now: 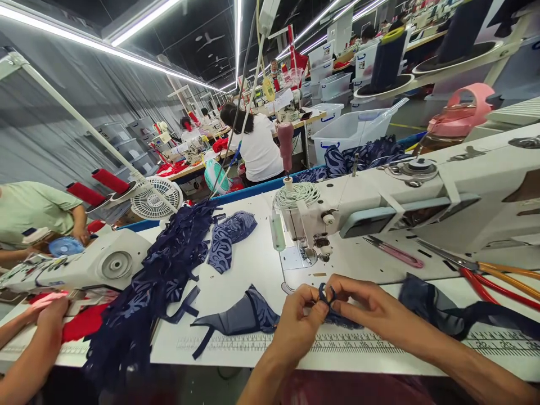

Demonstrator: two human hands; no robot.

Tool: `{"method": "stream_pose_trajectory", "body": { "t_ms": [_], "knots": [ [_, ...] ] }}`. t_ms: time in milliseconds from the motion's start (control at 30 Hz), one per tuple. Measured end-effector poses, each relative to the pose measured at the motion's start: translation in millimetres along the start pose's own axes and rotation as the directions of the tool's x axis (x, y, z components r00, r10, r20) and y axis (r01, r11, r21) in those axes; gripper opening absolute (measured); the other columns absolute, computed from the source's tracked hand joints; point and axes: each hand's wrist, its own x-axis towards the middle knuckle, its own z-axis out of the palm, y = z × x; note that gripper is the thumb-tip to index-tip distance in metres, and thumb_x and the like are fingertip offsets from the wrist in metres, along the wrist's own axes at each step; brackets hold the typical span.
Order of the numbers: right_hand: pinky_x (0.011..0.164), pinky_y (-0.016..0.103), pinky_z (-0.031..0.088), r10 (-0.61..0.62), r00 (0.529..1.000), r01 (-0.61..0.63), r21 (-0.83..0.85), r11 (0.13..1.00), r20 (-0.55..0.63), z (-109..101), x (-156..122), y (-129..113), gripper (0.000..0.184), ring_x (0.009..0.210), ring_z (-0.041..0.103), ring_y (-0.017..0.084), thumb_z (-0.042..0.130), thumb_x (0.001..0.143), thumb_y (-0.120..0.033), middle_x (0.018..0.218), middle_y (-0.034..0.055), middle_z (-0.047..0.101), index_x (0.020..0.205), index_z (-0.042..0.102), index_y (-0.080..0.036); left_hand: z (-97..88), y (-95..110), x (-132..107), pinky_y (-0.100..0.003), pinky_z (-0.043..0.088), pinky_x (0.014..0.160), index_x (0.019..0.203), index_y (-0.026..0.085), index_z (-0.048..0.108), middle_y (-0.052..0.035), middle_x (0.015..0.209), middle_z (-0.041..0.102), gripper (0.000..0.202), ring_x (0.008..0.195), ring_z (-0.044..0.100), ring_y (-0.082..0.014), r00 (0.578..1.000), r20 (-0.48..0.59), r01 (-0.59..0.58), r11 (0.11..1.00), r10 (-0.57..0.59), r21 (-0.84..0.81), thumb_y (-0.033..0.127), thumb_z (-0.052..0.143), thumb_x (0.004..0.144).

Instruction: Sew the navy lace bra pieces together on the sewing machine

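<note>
My left hand (300, 323) and my right hand (366, 305) meet over the white sewing table (253, 270), both pinching a narrow navy strap (327, 295) that loops up between the fingertips. The strap belongs to a navy patterned garment piece (248, 315) lying flat to the left of my left hand. More navy fabric (439, 312) trails from under my right wrist toward the right. The white sewing machine (422, 197) stands just behind my hands, its needle area (312, 247) above the left hand.
A heap of navy patterned pieces (169, 270) lies to the left. Pink-handled snips (394, 253) and orange-handled scissors (485, 273) rest near the machine. Another person's hand (48, 323) works red fabric (84, 323) at a neighbouring machine (84, 264). A fan (154, 199) stands behind.
</note>
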Motion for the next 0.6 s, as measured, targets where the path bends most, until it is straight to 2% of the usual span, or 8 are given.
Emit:
{"method": "stream_pose_trajectory", "body": {
  "t_ms": [100,233,367,400,467,533,600],
  "knots": [
    [0.073,0.031,0.043,-0.026,1.0,0.026,0.019,0.999,-0.014,2,1,-4,0.038,0.082,0.05,0.019,0.058,0.09,-0.059,0.086,0.0029,0.056,0.083,0.06,-0.022,-4.5,3,3,-0.029,0.039,0.085,0.085,0.017,0.064,-0.0031,0.091,0.056,0.04,0.091,0.05,-0.0177,0.997,0.06,-0.055,0.998,0.053,0.035,0.056,0.069,0.088],
    [0.071,0.031,0.043,-0.023,1.0,0.023,0.05,0.998,-0.002,3,0,-8,0.034,0.079,0.05,0.018,0.063,0.088,-0.055,0.083,0.0021,0.056,0.081,0.063,-0.022,-8.6,11,6,-0.029,0.042,0.083,0.081,0.016,0.066,-0.0035,0.09,0.057,0.044,0.09,0.054,-0.0183,0.986,0.158,-0.049,0.999,0.052,-0.023,0.059,0.077,0.08],
    [0.075,0.031,0.043,-0.037,0.999,0.037,0.036,0.999,0.024,1,-1,-11,0.028,0.084,0.051,0.019,0.065,0.087,-0.051,0.086,0.0025,0.057,0.084,0.066,-0.023,-11.0,18,8,-0.031,0.045,0.083,0.08,0.017,0.063,-0.0044,0.092,0.061,0.051,0.087,0.057,-0.0181,0.975,0.219,0.058,0.996,-0.041,-0.072,0.062,0.083,0.071],
    [0.075,0.031,0.043,-0.043,0.999,0.042,0.034,0.999,0.03,0,-1,-11,0.028,0.084,0.051,0.02,0.066,0.086,-0.051,0.086,0.0026,0.057,0.082,0.065,-0.023,-11.1,19,6,-0.031,0.045,0.082,0.083,0.017,0.062,-0.0047,0.093,0.062,0.053,0.086,0.058,-0.018,0.976,0.204,0.089,0.994,-0.074,-0.065,0.063,0.085,0.068],
    [0.073,0.031,0.044,-0.034,0.999,0.034,0.033,0.999,0.025,1,-1,-11,0.03,0.082,0.051,0.019,0.066,0.086,-0.051,0.084,0.0023,0.056,0.078,0.061,-0.023,-9.9,19,0,-0.033,0.046,0.084,0.091,0.019,0.062,-0.0057,0.099,0.064,0.054,0.09,0.059,-0.0199,0.995,0.076,0.063,0.998,-0.064,0.007,0.061,0.086,0.067],
    [0.069,0.03,0.043,-0.005,1.0,0.005,0.034,0.999,-0.018,5,-1,-9,0.033,0.077,0.05,0.018,0.066,0.086,-0.052,0.08,0.0012,0.054,0.076,0.058,-0.022,-5.4,15,-9,-0.036,0.044,0.091,0.096,0.021,0.063,-0.0066,0.104,0.064,0.039,0.099,0.058,-0.0226,0.992,-0.099,-0.062,0.981,0.081,0.186,0.053,0.078,0.079],
    [0.066,0.03,0.041,0.023,0.996,-0.018,0.056,0.998,-0.092,11,-2,-6,0.035,0.073,0.047,0.017,0.067,0.084,-0.054,0.076,-0.0003,0.05,0.075,0.057,-0.022,2.6,9,-21,-0.038,0.041,0.093,0.096,0.022,0.064,-0.0069,0.102,0.064,0.019,0.101,0.056,-0.0231,0.945,-0.187,-0.183,0.907,0.269,0.38,0.04,0.061,0.095]
  ]
}}
